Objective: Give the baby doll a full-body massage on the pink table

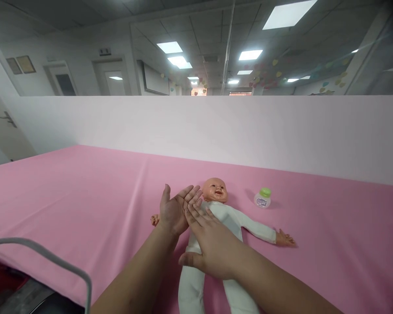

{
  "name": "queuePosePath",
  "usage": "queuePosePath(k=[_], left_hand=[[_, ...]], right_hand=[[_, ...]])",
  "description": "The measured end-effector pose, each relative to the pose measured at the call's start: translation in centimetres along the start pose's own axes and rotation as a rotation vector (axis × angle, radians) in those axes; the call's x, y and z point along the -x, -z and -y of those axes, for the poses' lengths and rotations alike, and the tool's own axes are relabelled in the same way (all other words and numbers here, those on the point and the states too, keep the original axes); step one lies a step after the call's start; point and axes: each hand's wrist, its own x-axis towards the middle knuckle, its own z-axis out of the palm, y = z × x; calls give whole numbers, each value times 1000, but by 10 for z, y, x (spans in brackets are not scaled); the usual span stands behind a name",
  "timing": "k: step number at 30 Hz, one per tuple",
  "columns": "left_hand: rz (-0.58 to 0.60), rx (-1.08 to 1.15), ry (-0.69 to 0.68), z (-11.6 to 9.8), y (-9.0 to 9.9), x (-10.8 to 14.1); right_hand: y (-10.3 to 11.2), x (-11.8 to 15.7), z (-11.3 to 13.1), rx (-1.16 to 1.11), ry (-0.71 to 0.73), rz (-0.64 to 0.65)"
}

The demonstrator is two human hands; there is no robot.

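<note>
From here the work looks under way but unfinished: the left hand [177,213], palm up, and right hand [213,245], palm down, overlap, fingers outstretched and gripping nothing, over the bald plastic, white-cloth-bodied doll [228,214] lying face-up on the pink sheet [94,196] near the small, clear, green-capped bottle [262,200].

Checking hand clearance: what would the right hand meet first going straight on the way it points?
Probably the left hand: the right hand points toward it and overlaps it in view, though contact is unclear.
</note>
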Motion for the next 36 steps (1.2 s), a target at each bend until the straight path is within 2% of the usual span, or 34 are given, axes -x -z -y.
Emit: queuePosePath(k=[5, 8, 12, 16, 19, 21, 24, 26, 30, 33, 36], left_hand=[[-10, -15, -22, -2, 6, -6], [0, -11, 27, 6, 4, -4], [41, 8, 108, 19, -4, 3], [81, -76, 136, 24, -10, 7], [146, -275, 157, 26, -12, 7], [160, -474, 111, 28, -11, 8], [180, -829, -81, 31, -8, 14], [263, -1064, -191, 30, -2, 23], [469, -1531, -336, 24, 18, 45], [469, -1771, -364, 19, 34, 54], [419, -1835, -330, 16, 41, 56]], right_hand=[[-5, 0, 1, -55, 91, 17], [-8, -4, -4, -27, 106, -41], [-9, -11, -18, 113, 85, -123], [-3, -13, -26, 218, -12, -143], [8, -10, -23, 201, -71, -132], [20, -5, -19, 171, -59, -130], [35, 10, -20, 103, -9, -164], [38, 24, -29, 50, 24, -193], [23, 61, -52, 12, 97, -140], [6, 81, -57, -9, 103, -1], [-2, 84, -54, -54, 137, 128]])
